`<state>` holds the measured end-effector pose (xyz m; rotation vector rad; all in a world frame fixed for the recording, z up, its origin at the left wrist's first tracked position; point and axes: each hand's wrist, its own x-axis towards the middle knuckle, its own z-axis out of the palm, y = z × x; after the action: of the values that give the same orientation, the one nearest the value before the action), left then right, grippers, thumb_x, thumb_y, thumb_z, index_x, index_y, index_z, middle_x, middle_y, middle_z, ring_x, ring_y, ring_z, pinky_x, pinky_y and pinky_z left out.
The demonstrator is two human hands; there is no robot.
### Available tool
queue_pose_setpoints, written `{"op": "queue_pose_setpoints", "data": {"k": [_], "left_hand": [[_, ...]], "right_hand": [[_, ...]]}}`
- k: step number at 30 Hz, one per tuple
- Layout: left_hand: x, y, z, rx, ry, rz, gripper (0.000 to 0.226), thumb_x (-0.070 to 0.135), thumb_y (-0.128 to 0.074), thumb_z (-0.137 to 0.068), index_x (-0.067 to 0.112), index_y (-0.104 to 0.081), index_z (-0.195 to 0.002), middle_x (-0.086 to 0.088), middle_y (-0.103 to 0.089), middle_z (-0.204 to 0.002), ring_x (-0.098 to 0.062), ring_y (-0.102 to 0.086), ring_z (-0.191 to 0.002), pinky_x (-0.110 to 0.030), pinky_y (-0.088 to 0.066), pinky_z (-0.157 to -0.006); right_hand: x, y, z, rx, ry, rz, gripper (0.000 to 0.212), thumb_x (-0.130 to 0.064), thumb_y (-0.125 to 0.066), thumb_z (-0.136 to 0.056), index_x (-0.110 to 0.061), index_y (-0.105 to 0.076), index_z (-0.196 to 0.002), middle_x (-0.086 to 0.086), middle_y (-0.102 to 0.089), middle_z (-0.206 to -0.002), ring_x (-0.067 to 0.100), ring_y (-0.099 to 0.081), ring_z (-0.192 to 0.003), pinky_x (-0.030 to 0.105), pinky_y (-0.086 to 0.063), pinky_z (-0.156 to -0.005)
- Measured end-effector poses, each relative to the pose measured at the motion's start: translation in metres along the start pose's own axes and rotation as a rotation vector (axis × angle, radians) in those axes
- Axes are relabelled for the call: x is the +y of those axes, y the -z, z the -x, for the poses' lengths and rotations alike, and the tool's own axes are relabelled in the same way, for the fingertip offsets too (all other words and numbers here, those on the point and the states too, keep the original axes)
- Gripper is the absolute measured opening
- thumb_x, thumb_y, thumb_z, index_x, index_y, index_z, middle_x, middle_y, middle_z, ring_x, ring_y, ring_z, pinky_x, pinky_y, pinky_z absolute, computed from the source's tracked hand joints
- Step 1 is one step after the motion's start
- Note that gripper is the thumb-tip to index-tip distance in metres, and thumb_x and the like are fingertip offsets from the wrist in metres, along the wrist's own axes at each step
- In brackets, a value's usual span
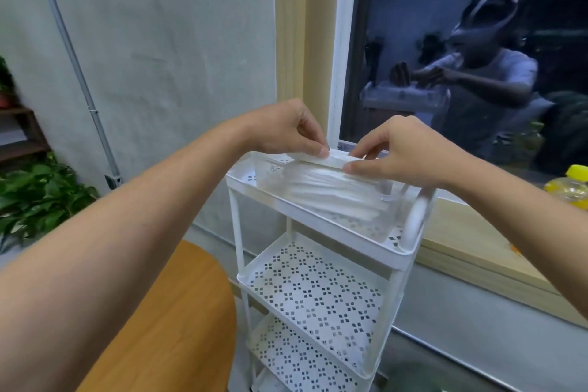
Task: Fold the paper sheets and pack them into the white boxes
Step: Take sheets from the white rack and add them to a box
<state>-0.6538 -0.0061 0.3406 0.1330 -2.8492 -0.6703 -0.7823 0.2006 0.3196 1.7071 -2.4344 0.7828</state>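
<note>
Folded paper sheet (334, 160) is pinched at its ends by the left hand (286, 129) and right hand (399, 151), over the white box (390, 208) on the top shelf of the cart (318, 226). Uneven release could let it unfold or snag the rim.

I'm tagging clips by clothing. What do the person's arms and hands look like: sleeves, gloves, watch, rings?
The left forearm and right forearm are bare to the frame edge; no sleeve shows. The left hand and right hand wear no gloves, and no watch, bracelet or ring is visible.
</note>
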Motion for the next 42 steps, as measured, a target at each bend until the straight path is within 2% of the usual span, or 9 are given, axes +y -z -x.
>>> {"op": "queue_pose_setpoints", "data": {"k": [8, 11, 15, 18, 22, 24, 31, 36, 42], "left_hand": [[0.000, -0.007, 0.007, 0.281, -0.139, -0.065, 0.010, 0.025, -0.083, -0.089, 0.018, -0.084, -0.096, 0.010, -0.078, -0.083, -0.002, -0.070, -0.077, -0.027, -0.057, -0.074], [0.006, -0.001, 0.013, 0.428, -0.185, -0.106, 0.011, 0.026, -0.081, -0.092, 0.016, -0.083, -0.094, 0.014, -0.072, -0.075, 0.001, -0.060, -0.067, -0.014, -0.042, -0.064], [0.019, 0.021, 0.037, 0.548, -0.248, -0.163, 0.009, 0.024, -0.080, -0.092, 0.016, -0.082, -0.096, 0.028, -0.065, -0.077, 0.010, -0.062, -0.073, -0.004, -0.040, -0.070], [0.027, 0.043, 0.066, 0.613, -0.233, -0.202, 0.016, 0.031, -0.077, -0.091, 0.015, -0.080, -0.093, 0.012, -0.072, -0.078, -0.005, -0.065, -0.074, -0.021, -0.047, -0.070], [0.036, 0.069, 0.117, 0.692, -0.209, -0.220, 0.017, 0.029, -0.076, -0.091, 0.013, -0.080, -0.094, 0.002, -0.073, -0.079, -0.009, -0.062, -0.072, -0.018, -0.043, -0.067], [0.041, 0.080, 0.145, 0.725, -0.192, -0.239, 0.013, 0.027, -0.077, -0.091, 0.014, -0.080, -0.095, 0.006, -0.071, -0.077, -0.002, -0.060, -0.069, -0.013, -0.039, -0.066], [0.044, 0.117, 0.275, 0.703, -0.012, -0.304, 0.021, 0.034, -0.075, -0.094, 0.016, -0.079, -0.103, 0.002, -0.077, -0.092, -0.015, -0.071, -0.088, -0.035, -0.056, -0.078], [0.038, 0.119, 0.400, 0.568, 0.233, -0.301, 0.015, 0.029, -0.082, -0.091, 0.021, -0.079, -0.103, 0.009, -0.077, -0.092, -0.008, -0.071, -0.085, -0.025, -0.053, -0.074], [0.040, 0.111, 0.559, 0.546, 0.575, -0.308, 0.013, 0.033, -0.084, -0.088, 0.026, -0.081, -0.099, 0.007, -0.078, -0.092, -0.018, -0.073, -0.085, -0.042, -0.057, -0.077]], "right_hand": [[-0.005, 0.002, 0.003, 0.267, 0.084, 0.067, 0.014, -0.026, -0.073, -0.096, -0.018, -0.083, -0.102, -0.007, -0.077, -0.087, 0.006, -0.068, -0.078, 0.024, -0.055, -0.073], [-0.014, 0.007, 0.005, 0.366, 0.149, 0.073, 0.015, -0.025, -0.073, -0.095, -0.016, -0.082, -0.102, -0.004, -0.076, -0.082, 0.008, -0.067, -0.072, 0.030, -0.056, -0.071], [-0.039, 0.021, 0.005, 0.480, 0.229, 0.078, 0.015, -0.021, -0.073, -0.095, -0.012, -0.081, -0.103, -0.006, -0.073, -0.081, -0.003, -0.062, -0.067, 0.005, -0.041, -0.065], [-0.068, 0.029, 0.007, 0.521, 0.308, 0.061, 0.014, -0.019, -0.073, -0.095, -0.011, -0.081, -0.103, -0.009, -0.068, -0.080, -0.012, -0.058, -0.067, 0.003, -0.038, -0.065], [-0.110, 0.032, 0.007, 0.544, 0.396, 0.041, 0.019, -0.024, -0.072, -0.097, -0.010, -0.080, -0.105, 0.002, -0.075, -0.085, 0.010, -0.060, -0.069, 0.022, -0.049, -0.069], [-0.134, 0.034, 0.009, 0.548, 0.440, 0.011, 0.018, -0.024, -0.072, -0.096, -0.010, -0.080, -0.104, 0.000, -0.073, -0.083, 0.009, -0.056, -0.066, 0.012, -0.042, -0.067], [-0.229, 0.010, 0.013, 0.382, 0.581, -0.168, 0.011, -0.027, -0.074, -0.093, -0.018, -0.079, -0.096, -0.007, -0.066, -0.072, 0.007, -0.055, -0.065, 0.011, -0.037, -0.060], [-0.310, -0.058, 0.016, 0.161, 0.723, -0.360, 0.003, -0.024, -0.078, -0.092, -0.027, -0.078, -0.090, -0.020, -0.062, -0.064, -0.005, -0.056, -0.062, 0.012, -0.038, -0.059], [-0.427, -0.144, 0.048, -0.070, 0.883, -0.526, 0.004, -0.029, -0.077, -0.093, -0.031, -0.077, -0.090, -0.017, -0.072, -0.080, 0.004, -0.065, -0.076, 0.024, -0.047, -0.068]]}}
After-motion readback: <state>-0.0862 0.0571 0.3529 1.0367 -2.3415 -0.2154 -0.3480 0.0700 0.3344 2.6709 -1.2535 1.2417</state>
